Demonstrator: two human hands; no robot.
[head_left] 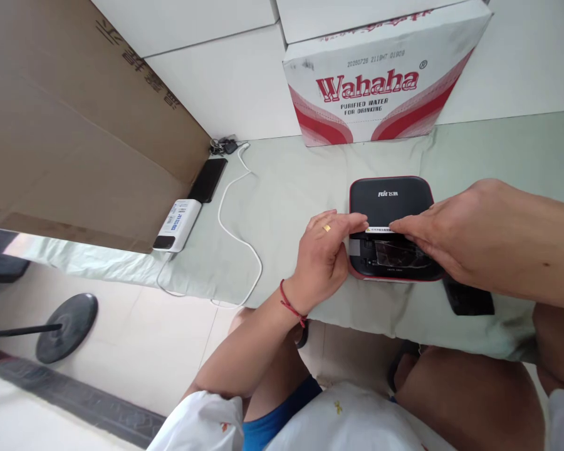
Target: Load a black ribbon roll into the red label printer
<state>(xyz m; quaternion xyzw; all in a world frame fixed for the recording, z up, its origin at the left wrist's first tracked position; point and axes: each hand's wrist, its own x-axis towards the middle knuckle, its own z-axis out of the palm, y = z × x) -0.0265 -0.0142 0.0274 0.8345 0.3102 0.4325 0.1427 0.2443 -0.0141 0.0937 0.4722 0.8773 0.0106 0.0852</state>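
Note:
A black box-shaped device (402, 203) with a red edge, which looks like a small printer, lies on the pale green cloth. Across the front of its lid runs a white sticker strip (380, 230). My left hand (323, 254) grips the device's left side, one finger stretched to the strip's left end. From the right, my right hand (455, 232) reaches over the device, its fingertips closed at the strip's right end. Its other fingers hide the device's right side. In front of the strip, clear plastic film (395, 255) covers a dark recessed part.
A Wahaha carton (376, 94) stands against the white wall. To the left are a large brown cardboard box (75, 125), a black phone (208, 180), a white power bank (178, 224), keys (223, 146) and a white cable (220, 213). A black object (470, 297) lies near the right front edge.

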